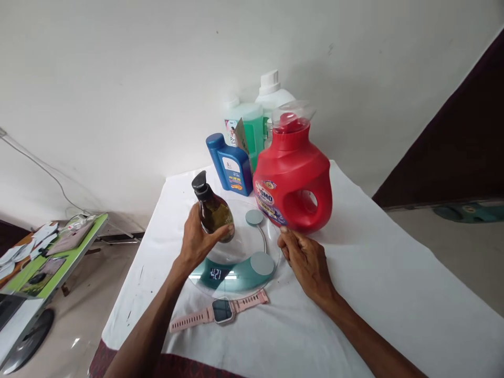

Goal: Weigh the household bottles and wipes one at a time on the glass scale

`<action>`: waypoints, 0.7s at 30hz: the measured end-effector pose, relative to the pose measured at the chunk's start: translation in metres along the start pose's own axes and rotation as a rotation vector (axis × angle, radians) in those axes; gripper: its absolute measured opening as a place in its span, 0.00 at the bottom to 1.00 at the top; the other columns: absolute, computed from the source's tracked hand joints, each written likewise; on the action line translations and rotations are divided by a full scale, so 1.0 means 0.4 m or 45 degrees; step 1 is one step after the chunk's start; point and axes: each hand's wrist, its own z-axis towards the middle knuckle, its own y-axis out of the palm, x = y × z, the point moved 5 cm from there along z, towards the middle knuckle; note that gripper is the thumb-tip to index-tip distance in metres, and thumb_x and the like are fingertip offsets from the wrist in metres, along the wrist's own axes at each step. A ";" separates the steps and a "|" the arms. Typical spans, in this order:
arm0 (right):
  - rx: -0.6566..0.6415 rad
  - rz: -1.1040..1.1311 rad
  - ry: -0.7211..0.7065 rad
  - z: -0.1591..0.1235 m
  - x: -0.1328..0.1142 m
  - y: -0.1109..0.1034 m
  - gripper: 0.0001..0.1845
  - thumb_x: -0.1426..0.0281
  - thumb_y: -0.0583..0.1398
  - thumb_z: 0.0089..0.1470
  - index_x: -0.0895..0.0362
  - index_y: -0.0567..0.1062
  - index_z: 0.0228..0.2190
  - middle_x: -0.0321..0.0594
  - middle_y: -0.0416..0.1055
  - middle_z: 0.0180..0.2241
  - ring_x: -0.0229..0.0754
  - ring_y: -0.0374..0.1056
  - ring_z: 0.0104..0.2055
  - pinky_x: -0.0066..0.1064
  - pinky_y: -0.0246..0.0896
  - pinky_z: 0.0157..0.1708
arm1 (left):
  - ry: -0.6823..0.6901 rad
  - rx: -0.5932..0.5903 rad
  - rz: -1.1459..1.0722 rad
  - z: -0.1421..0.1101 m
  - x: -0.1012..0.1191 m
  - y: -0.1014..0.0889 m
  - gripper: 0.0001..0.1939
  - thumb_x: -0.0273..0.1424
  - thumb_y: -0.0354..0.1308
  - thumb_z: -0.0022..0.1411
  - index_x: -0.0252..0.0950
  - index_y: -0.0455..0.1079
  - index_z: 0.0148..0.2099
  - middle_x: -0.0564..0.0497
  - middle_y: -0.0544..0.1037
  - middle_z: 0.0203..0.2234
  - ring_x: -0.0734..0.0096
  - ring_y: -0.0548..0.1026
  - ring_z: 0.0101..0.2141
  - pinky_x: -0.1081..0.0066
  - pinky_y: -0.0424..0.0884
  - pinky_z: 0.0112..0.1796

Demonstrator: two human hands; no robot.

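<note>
My left hand (200,236) is wrapped round a dark brown pump bottle (216,214) with a black pump top. The bottle leans slightly and is over the round glass scale (232,281); whether its base touches the glass I cannot tell. Lit digits glow on the scale's display (219,274). Beside the scale's right edge, my right hand (305,260) is curled closed, just in front of a red detergent jug (293,168) with a clear cap on top. I see nothing held in it. A smartwatch (222,311) with a pink strap lies in front of the scale.
Behind the scale stand a blue bottle (230,165), a green jug (255,128) and a white jug (274,94), close to the wall. A white cloth (374,294) covers the table. To the left is a lower green-topped table (74,252) with papers and other items.
</note>
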 end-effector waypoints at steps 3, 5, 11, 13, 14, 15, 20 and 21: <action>-0.017 0.024 0.031 -0.001 -0.001 -0.003 0.32 0.39 0.55 0.60 0.53 0.66 0.22 0.32 0.56 0.17 0.37 0.54 0.20 0.29 0.48 0.20 | -0.143 0.004 -0.041 0.007 -0.009 0.026 0.24 0.41 0.74 0.52 0.39 0.74 0.48 0.45 0.84 0.40 0.53 0.82 0.40 0.57 0.79 0.40; -0.020 0.032 0.066 0.001 0.006 -0.005 0.32 0.39 0.56 0.60 0.53 0.65 0.22 0.32 0.57 0.18 0.37 0.54 0.21 0.29 0.49 0.20 | -0.193 0.041 -0.161 0.027 -0.016 0.010 0.23 0.42 0.74 0.51 0.39 0.76 0.46 0.44 0.85 0.40 0.51 0.83 0.40 0.57 0.79 0.40; -0.026 0.029 0.160 0.005 0.041 -0.007 0.32 0.38 0.56 0.60 0.52 0.65 0.23 0.34 0.58 0.20 0.39 0.56 0.22 0.28 0.54 0.20 | -0.067 0.528 0.049 0.266 -0.102 -0.144 0.25 0.47 0.73 0.50 0.36 0.76 0.44 0.43 0.84 0.41 0.47 0.82 0.45 0.53 0.78 0.46; -0.020 0.038 0.196 0.006 0.051 -0.009 0.32 0.38 0.57 0.60 0.52 0.66 0.23 0.34 0.60 0.20 0.39 0.57 0.23 0.29 0.57 0.21 | -0.098 0.588 0.093 0.373 -0.180 -0.165 0.27 0.45 0.73 0.49 0.36 0.74 0.47 0.43 0.83 0.44 0.47 0.81 0.48 0.52 0.76 0.51; -0.015 0.036 0.214 0.007 0.057 -0.010 0.32 0.38 0.57 0.59 0.52 0.66 0.23 0.35 0.61 0.21 0.40 0.58 0.23 0.29 0.58 0.21 | -0.156 0.594 0.093 0.422 -0.226 -0.167 0.27 0.44 0.73 0.49 0.37 0.73 0.48 0.42 0.83 0.44 0.47 0.80 0.48 0.52 0.75 0.52; -0.009 0.026 0.232 0.007 0.062 -0.011 0.32 0.38 0.57 0.59 0.52 0.67 0.23 0.36 0.63 0.21 0.40 0.59 0.23 0.29 0.60 0.22 | -0.228 0.609 0.105 0.465 -0.271 -0.167 0.26 0.43 0.73 0.49 0.37 0.72 0.47 0.41 0.82 0.45 0.47 0.80 0.49 0.51 0.74 0.53; 0.013 -0.079 0.290 0.010 0.084 -0.018 0.33 0.37 0.56 0.58 0.53 0.71 0.23 0.38 0.66 0.22 0.41 0.62 0.23 0.30 0.63 0.23 | -0.401 0.658 0.110 0.605 -0.418 -0.136 0.27 0.41 0.73 0.46 0.39 0.68 0.45 0.38 0.80 0.47 0.41 0.78 0.53 0.46 0.73 0.55; 0.015 -0.092 0.293 0.010 0.086 -0.019 0.33 0.37 0.56 0.59 0.53 0.71 0.22 0.38 0.65 0.21 0.41 0.61 0.23 0.29 0.63 0.22 | -0.415 0.658 0.108 0.623 -0.434 -0.127 0.27 0.42 0.73 0.46 0.39 0.67 0.44 0.37 0.80 0.47 0.41 0.77 0.54 0.46 0.72 0.56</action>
